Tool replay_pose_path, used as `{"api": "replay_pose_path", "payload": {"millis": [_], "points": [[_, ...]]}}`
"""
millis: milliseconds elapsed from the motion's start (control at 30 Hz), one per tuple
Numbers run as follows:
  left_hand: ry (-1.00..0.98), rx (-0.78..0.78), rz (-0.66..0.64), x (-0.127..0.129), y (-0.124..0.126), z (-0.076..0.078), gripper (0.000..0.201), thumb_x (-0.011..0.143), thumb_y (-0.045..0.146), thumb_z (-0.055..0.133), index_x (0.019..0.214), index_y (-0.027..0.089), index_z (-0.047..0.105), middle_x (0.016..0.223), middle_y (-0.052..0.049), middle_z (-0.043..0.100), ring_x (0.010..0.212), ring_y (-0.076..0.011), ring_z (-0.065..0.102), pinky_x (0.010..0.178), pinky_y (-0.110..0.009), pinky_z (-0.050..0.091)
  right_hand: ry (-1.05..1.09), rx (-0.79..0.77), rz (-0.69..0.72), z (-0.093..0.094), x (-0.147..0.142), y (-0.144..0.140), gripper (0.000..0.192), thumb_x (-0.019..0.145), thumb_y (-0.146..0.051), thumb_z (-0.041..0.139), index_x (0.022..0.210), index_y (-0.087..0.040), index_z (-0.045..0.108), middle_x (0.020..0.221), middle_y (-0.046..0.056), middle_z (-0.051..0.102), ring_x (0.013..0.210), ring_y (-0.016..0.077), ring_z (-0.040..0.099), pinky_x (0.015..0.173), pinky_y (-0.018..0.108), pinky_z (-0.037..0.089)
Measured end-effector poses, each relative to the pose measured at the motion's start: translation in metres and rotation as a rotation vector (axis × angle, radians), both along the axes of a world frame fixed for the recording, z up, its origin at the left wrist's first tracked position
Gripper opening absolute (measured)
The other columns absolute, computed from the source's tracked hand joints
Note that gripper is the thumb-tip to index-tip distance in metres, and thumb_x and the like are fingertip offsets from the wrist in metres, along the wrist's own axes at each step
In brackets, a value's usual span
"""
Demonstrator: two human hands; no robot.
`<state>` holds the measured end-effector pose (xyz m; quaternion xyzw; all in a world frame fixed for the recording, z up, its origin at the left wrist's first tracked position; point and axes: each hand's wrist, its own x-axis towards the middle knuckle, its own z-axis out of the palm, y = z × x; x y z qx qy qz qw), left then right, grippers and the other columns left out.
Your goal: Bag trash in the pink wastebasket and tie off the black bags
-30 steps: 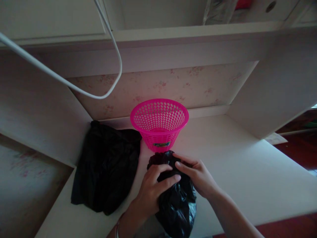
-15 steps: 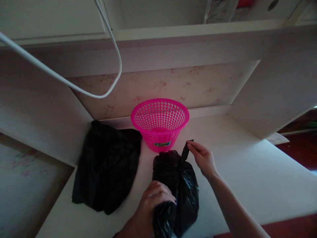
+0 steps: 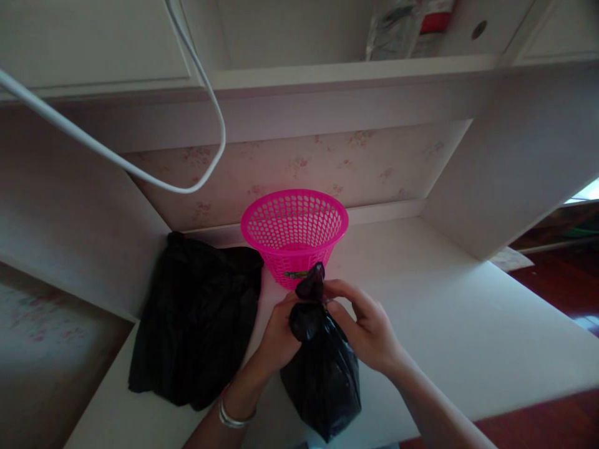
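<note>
A: In the head view, where is the bag (image 3: 322, 368)?

B: On the worktop (image 3: 449, 324), near its front edge, just in front of the pink basket (image 3: 294, 234). Its body sags onto the surface, so the worktop carries the weight.

A: And the hands?

B: The left hand (image 3: 278, 333) and the right hand (image 3: 367, 327) are both closed on the bag's gathered neck, one from each side. The twisted end pokes up between them, and that grip looks meant to keep the mouth bunched shut.

A: Anything else?

B: A second black bag (image 3: 199, 324) lies slumped to the left. A white cable (image 3: 140, 174) hangs overhead.
</note>
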<state>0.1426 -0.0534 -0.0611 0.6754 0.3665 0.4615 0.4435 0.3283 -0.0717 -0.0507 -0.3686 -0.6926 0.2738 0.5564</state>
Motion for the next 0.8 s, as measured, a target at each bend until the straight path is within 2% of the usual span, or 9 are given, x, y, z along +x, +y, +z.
{"api": "replay_pose_path", "payload": {"millis": [67,133,267,333,433,533,600,700,800], "points": [[-0.010,0.007,0.045,-0.002,0.001,0.001,0.016,0.088,0.021,0.069,0.094,0.021,0.084,0.104,-0.009,0.082,0.103,-0.0260,0.074,0.095,-0.038,0.055,0.095,-0.054,-0.054,-0.008,0.002,-0.008,0.020,0.103,-0.023,0.060,0.120,-0.031,0.065,0.125,0.005,0.074,0.116,0.0176,0.071,0.101,0.031,0.058],[-0.002,0.024,0.052,-0.004,0.002,0.002,0.020,0.083,0.015,0.069,0.094,0.023,0.085,0.105,-0.008,0.083,0.105,-0.0261,0.074,0.096,-0.038,0.054,0.018,-0.129,-0.006,-0.015,0.004,-0.016,0.012,0.100,-0.024,0.062,0.111,-0.028,0.065,0.136,0.008,0.068,0.128,0.0222,0.066,0.107,0.038,0.055],[0.033,0.072,0.043,-0.002,0.000,0.009,0.030,0.078,0.007,0.071,0.095,0.026,0.087,0.100,-0.006,0.084,0.099,-0.0254,0.074,0.094,-0.037,0.052,-0.338,-0.241,0.103,-0.024,-0.002,-0.025,0.037,0.087,-0.025,0.074,0.124,-0.023,0.066,0.150,0.016,0.057,0.138,0.0319,0.057,0.115,0.049,0.050],[0.043,0.110,0.040,0.002,-0.004,0.014,0.030,0.080,0.007,0.072,0.095,0.027,0.087,0.099,-0.005,0.084,0.098,-0.0249,0.074,0.092,-0.036,0.052,-0.403,-0.243,0.083,-0.031,-0.008,-0.028,0.038,0.085,-0.024,0.075,0.123,-0.022,0.069,0.141,0.017,0.062,0.131,0.0324,0.062,0.110,0.050,0.053],[0.048,0.176,0.039,0.007,-0.013,0.020,0.024,0.084,0.009,0.073,0.094,0.027,0.087,0.096,-0.006,0.083,0.096,-0.0245,0.074,0.090,-0.035,0.053,-0.463,-0.172,-0.018,-0.043,-0.015,-0.032,0.028,0.082,-0.011,0.067,0.106,-0.022,0.075,0.125,0.016,0.071,0.118,0.0326,0.067,0.105,0.052,0.056],[0.043,0.176,0.061,0.013,-0.020,0.023,0.024,0.084,0.008,0.071,0.094,0.024,0.087,0.091,-0.007,0.083,0.091,-0.0239,0.074,0.085,-0.034,0.055,-0.526,-0.087,-0.119,-0.049,-0.019,-0.037,0.034,0.074,-0.004,0.058,0.097,-0.022,0.076,0.108,0.015,0.077,0.110,0.0354,0.070,0.103,0.058,0.055],[0.029,0.145,0.077,0.016,-0.023,0.023,0.029,0.082,0.005,0.066,0.095,0.022,0.086,0.090,-0.008,0.082,0.088,-0.0231,0.074,0.082,-0.033,0.057,-0.534,-0.062,-0.146,-0.046,-0.021,-0.039,0.033,0.071,-0.005,0.057,0.093,-0.021,0.075,0.099,0.014,0.078,0.104,0.0356,0.072,0.099,0.057,0.058],[0.048,0.130,0.054,0.020,-0.027,0.021,0.035,0.078,0.002,0.062,0.097,0.020,0.084,0.088,-0.006,0.079,0.085,-0.0214,0.072,0.081,-0.031,0.057,-0.480,-0.076,-0.141,-0.037,-0.020,-0.041,0.025,0.072,-0.007,0.054,0.080,-0.023,0.072,0.090,0.011,0.078,0.086,0.0286,0.075,0.081,0.041,0.063],[0.099,0.136,0.052,0.018,-0.035,0.013,0.045,0.081,0.004,0.064,0.119,0.024,0.077,0.106,-0.007,0.078,0.101,-0.0228,0.072,0.092,-0.034,0.057,-0.364,-0.112,-0.103,-0.031,-0.011,-0.043,0.023,0.080,-0.011,0.053,0.071,-0.023,0.070,0.083,0.009,0.076,0.063,0.0204,0.071,0.059,0.028,0.059]]}}
